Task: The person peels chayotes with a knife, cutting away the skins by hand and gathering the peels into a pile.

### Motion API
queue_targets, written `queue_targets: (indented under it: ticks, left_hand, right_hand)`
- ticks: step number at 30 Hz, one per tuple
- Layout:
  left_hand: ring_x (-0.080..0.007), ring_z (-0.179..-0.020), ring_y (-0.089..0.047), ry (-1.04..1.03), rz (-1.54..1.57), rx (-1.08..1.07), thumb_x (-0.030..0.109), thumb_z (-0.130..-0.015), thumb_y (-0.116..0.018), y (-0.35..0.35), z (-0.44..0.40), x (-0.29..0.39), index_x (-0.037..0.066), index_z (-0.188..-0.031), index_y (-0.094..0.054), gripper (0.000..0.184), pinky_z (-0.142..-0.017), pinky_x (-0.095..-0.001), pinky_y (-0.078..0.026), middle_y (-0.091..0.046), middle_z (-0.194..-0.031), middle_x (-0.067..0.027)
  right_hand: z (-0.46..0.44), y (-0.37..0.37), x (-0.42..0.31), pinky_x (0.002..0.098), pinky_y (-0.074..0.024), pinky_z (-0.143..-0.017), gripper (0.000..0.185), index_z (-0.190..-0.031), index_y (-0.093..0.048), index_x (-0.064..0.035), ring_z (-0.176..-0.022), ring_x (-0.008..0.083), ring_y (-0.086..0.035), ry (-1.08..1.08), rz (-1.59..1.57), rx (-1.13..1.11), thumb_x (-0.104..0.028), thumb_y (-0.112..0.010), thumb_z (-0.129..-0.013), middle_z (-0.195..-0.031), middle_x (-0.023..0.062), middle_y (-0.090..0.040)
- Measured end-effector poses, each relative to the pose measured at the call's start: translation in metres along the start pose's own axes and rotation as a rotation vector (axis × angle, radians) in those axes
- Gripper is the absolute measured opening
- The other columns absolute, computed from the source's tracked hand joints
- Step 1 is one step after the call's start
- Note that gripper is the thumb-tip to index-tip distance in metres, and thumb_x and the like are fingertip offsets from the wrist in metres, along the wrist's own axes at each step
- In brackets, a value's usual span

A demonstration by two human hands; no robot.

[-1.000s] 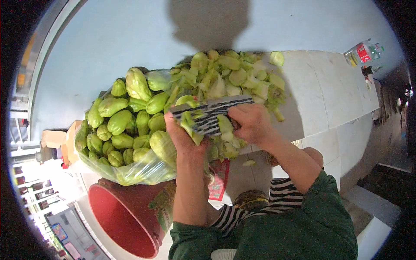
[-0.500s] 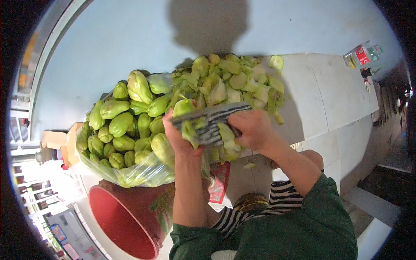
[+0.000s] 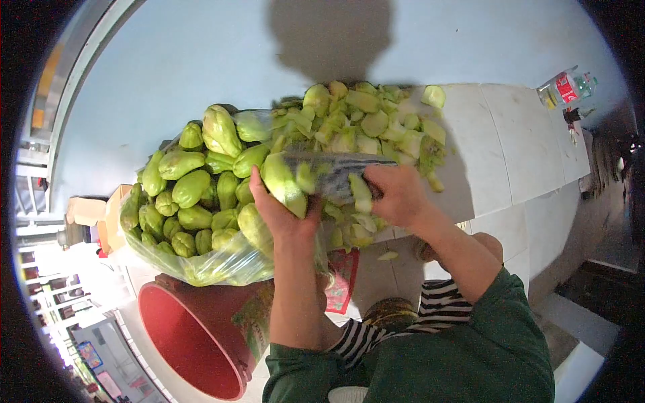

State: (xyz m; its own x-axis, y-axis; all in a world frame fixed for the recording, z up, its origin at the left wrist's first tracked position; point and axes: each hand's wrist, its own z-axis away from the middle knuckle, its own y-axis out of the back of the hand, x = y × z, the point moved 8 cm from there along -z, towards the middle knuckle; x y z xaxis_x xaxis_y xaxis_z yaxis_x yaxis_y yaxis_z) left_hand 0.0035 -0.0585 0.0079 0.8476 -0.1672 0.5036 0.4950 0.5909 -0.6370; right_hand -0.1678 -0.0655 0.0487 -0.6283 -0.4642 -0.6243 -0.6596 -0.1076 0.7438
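Note:
My left hand [image 3: 287, 218] is closed around a partly pared chayote [image 3: 282, 181], whose pale cut side faces up. In my right hand [image 3: 398, 195] is a broad-bladed knife [image 3: 336, 176], its handle hidden in the fist. Its blurred blade mirrors dark stripes and reaches left to the chayote. A cut piece [image 3: 361, 193] shows beside the right fingers. Behind the blade lies a heap of chayote peelings and slices [image 3: 366, 124]. Whole green chayotes [image 3: 191, 188] fill a clear plastic bag [image 3: 201, 272] left of my left hand.
A red bucket [image 3: 191, 336] lies tipped on its side below the bag. A plastic bottle [image 3: 568, 87] stands at the far right on the tiled ledge [image 3: 484, 148]. The blue wall [image 3: 457, 40] runs behind. A cardboard box [image 3: 111, 218] is at the left.
The knife blade has swung from crossing over the chayote to its right side, uncovering more of the cut surface. Both hands have shifted slightly.

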Motion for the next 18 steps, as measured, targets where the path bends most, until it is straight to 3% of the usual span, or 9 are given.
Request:
queue_targets:
  ticks: [1, 2, 3, 6, 8, 10, 12, 16, 18]
  left_hand:
    - [-0.0204, -0.070, -0.060, -0.063, 0.002, 0.004, 0.055, -0.088, -0.046, 0.001, -0.002, 0.004, 0.007, -0.099, -0.060, 0.051, -0.063, -0.0315, -0.051, -0.061, -0.079, -0.0098]
    - [-0.0204, -0.068, -0.060, -0.125, 0.002, 0.010, 0.056, -0.088, -0.046, 0.004, -0.004, 0.007, 0.008, -0.099, -0.060, 0.052, -0.063, -0.0319, -0.052, -0.061, -0.078, -0.0094]
    - [-0.0201, -0.063, -0.059, -0.037, 0.001, -0.119, 0.057, -0.086, -0.049, 0.001, -0.005, 0.003, 0.008, -0.099, -0.060, 0.052, -0.058, -0.0320, -0.052, -0.061, -0.075, -0.0081]
    - [-0.0204, -0.059, -0.058, 0.005, 0.013, -0.150, 0.056, -0.085, -0.051, 0.005, -0.011, -0.007, 0.007, -0.098, -0.060, 0.051, -0.054, -0.0311, -0.051, -0.060, -0.070, -0.0071]
    - [-0.0218, -0.058, -0.059, -0.005, -0.023, -0.173, 0.057, -0.086, -0.046, 0.007, -0.013, -0.008, 0.003, -0.093, -0.060, 0.056, -0.052, -0.0325, -0.052, -0.061, -0.070, -0.0104]
    - [-0.0217, -0.058, -0.058, 0.171, 0.049, -0.243, 0.060, -0.084, -0.045, 0.004, -0.011, -0.022, 0.002, -0.088, -0.059, 0.060, -0.052, -0.0321, -0.050, -0.060, -0.068, -0.0097]
    - [-0.0220, -0.058, -0.058, 0.140, 0.009, -0.199, 0.062, -0.083, -0.044, 0.005, -0.013, -0.024, 0.001, -0.086, -0.058, 0.063, -0.052, -0.0338, -0.050, -0.060, -0.069, -0.0101]
    - [-0.0236, -0.060, -0.058, 0.183, 0.127, -0.324, 0.061, -0.084, -0.043, 0.002, -0.014, -0.028, 0.002, -0.085, -0.058, 0.060, -0.056, -0.0365, -0.051, -0.059, -0.068, -0.0104]
    - [-0.0244, -0.060, -0.058, 0.170, 0.114, -0.359, 0.059, -0.085, -0.042, 0.000, -0.013, -0.028, 0.003, -0.084, -0.058, 0.058, -0.058, -0.0372, -0.051, -0.059, -0.068, -0.0106]
  right_hand:
    - [0.001, -0.001, -0.001, 0.0447, -0.0505, -0.060, 0.019, -0.079, -0.056, -0.0077, -0.068, 0.0349, -0.063, 0.002, 0.001, 0.000, -0.021, -0.065, -0.069, -0.070, 0.0134, -0.061]
    - [0.004, -0.002, -0.016, 0.0415, -0.0495, -0.058, 0.017, -0.078, -0.055, -0.0098, -0.066, 0.0304, -0.062, 0.171, 0.084, 0.037, -0.021, -0.064, -0.068, -0.068, 0.0095, -0.058]
    - [0.010, -0.003, -0.032, 0.0383, -0.0485, -0.055, 0.016, -0.076, -0.054, -0.0119, -0.064, 0.0259, -0.061, 0.338, 0.167, 0.073, -0.021, -0.064, -0.067, -0.067, 0.0055, -0.055]
    - [0.017, -0.009, -0.049, 0.0326, -0.0458, -0.052, 0.012, -0.074, -0.052, -0.0145, -0.062, 0.0181, -0.058, 0.431, 0.199, 0.119, -0.021, -0.060, -0.069, -0.065, -0.0001, -0.050]
    - [0.020, -0.013, -0.054, 0.0312, -0.0450, -0.052, 0.010, -0.073, -0.052, -0.0150, -0.062, 0.0167, -0.058, 0.460, 0.236, 0.127, -0.021, -0.059, -0.069, -0.065, -0.0011, -0.050]
    - [0.022, -0.017, -0.059, 0.0299, -0.0442, -0.052, 0.009, -0.073, -0.052, -0.0156, -0.063, 0.0152, -0.057, 0.491, 0.273, 0.136, -0.021, -0.058, -0.070, -0.065, -0.0022, -0.049]
    - [0.025, -0.015, -0.064, 0.0303, -0.0412, -0.051, 0.014, -0.070, -0.051, -0.0114, -0.060, 0.0174, -0.054, 0.540, 0.227, 0.187, -0.018, -0.058, -0.061, -0.064, -0.0002, -0.046]
    - [0.029, -0.020, -0.068, 0.0303, -0.0413, -0.051, 0.014, -0.070, -0.051, -0.0113, -0.061, 0.0179, -0.054, 0.572, 0.240, 0.152, -0.019, -0.059, -0.061, -0.065, 0.0002, -0.047]
    - [0.023, -0.026, -0.050, 0.0319, -0.0472, -0.055, 0.011, -0.074, -0.053, -0.0146, -0.065, 0.0167, -0.059, 0.384, 0.318, 0.112, -0.021, -0.058, -0.069, -0.066, -0.0007, -0.051]
